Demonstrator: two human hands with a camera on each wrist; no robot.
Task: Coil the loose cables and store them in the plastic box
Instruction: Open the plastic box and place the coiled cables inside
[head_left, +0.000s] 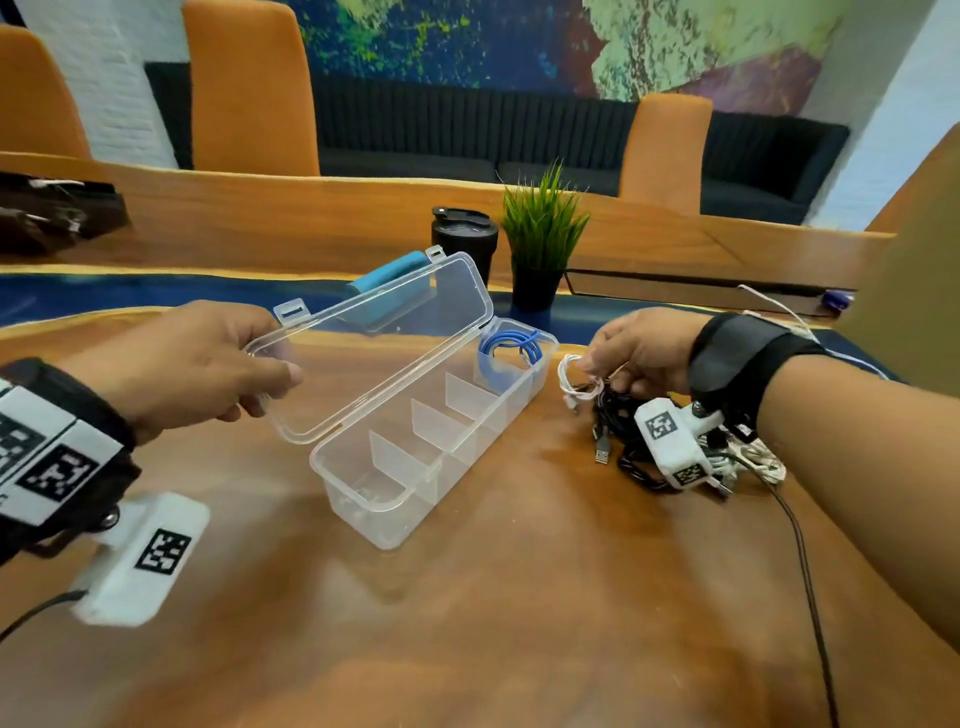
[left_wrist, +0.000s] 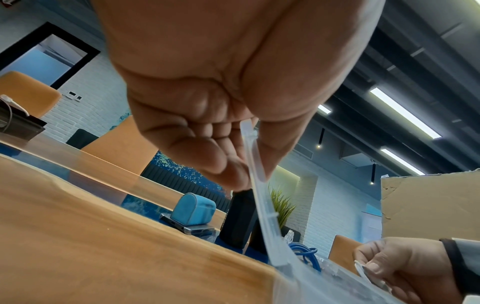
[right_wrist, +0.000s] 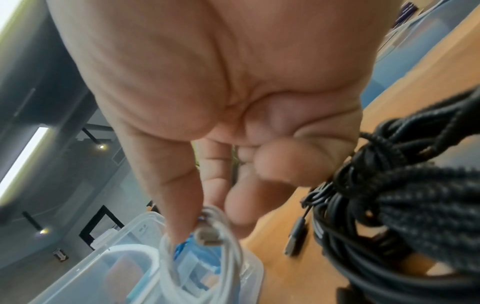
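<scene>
Office meeting room: long wooden conference table (head_left: 519, 597), orange high-backed chairs (head_left: 249, 88) along far side, dark sofa (head_left: 519, 140), painted mural wall (head_left: 571, 41), ceiling strip lights (left_wrist: 405, 112).

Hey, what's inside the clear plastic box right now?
One coiled blue cable lies in the far end compartment of the plastic box. The other compartments look empty through the clear walls. The left hand holds the lid open, covering nothing inside.

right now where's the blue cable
In the head view, the blue cable lies coiled in the far end compartment of the plastic box, just left of the right hand.
</scene>
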